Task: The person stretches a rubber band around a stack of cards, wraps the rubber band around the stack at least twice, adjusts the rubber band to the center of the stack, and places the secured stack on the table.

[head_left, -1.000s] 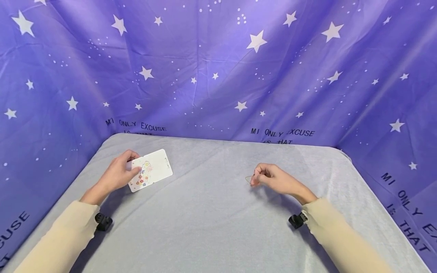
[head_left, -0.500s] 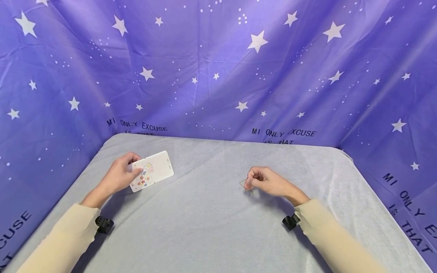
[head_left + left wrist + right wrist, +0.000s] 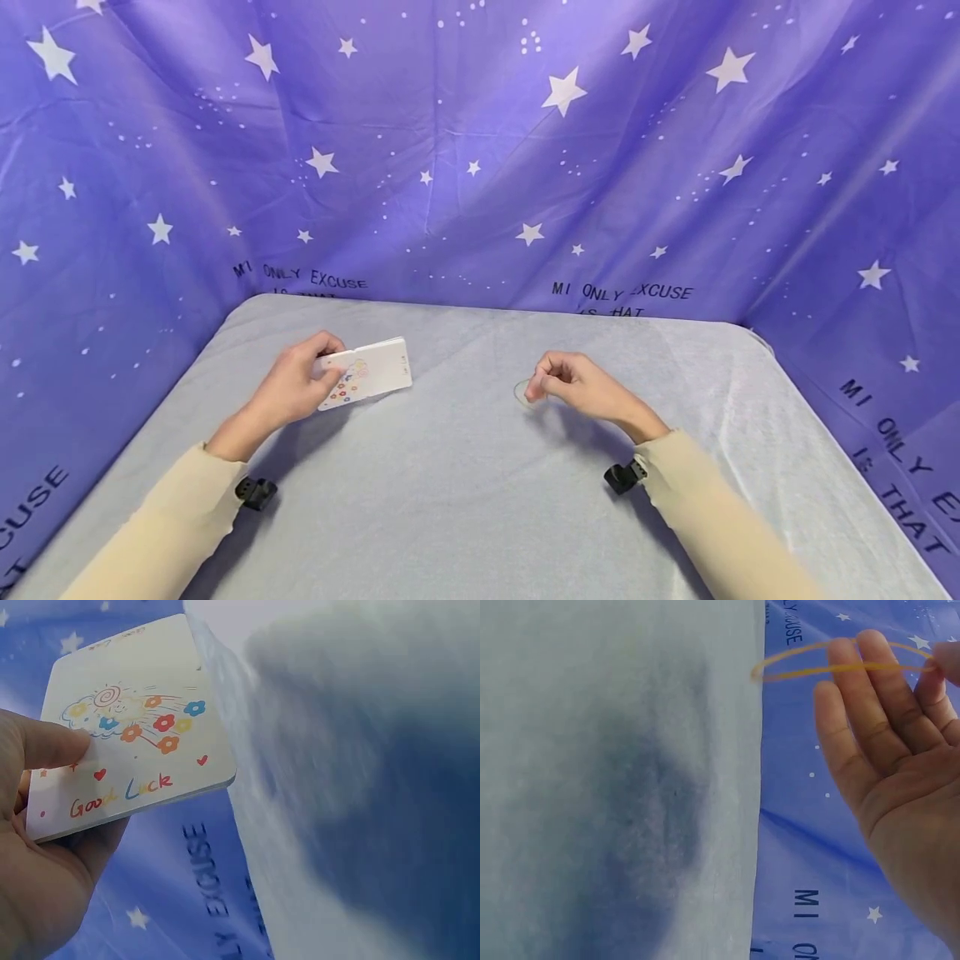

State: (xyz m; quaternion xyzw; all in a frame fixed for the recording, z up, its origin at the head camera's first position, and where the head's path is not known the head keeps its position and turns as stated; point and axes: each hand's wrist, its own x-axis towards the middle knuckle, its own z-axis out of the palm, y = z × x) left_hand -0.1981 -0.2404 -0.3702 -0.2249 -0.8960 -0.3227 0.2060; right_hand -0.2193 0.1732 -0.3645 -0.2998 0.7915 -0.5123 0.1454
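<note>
My left hand [image 3: 296,379] grips a small white notebook [image 3: 378,367] by its near end, thumb on top and fingers beneath. In the left wrist view the notebook [image 3: 135,712] shows a sun, cloud, coloured flowers and the words "Good Luck"; its edge looks several layers thick. My right hand [image 3: 581,383] pinches a thin yellow rubber band [image 3: 802,673] between thumb and forefinger. The band hangs as a loose loop, and in the right wrist view the other fingers stretch out behind it. Both hands are above the table, apart from each other.
A grey cloth covers the table [image 3: 465,483]. Purple curtains [image 3: 450,150] with white stars and printed letters stand behind it and along both sides. Each wrist carries a small black camera, such as the left one [image 3: 257,493].
The left hand has moved right with the notebook, which now tilts so that its page edges show. My right hand has shifted left with the rubber band, narrowing the gap between the hands.
</note>
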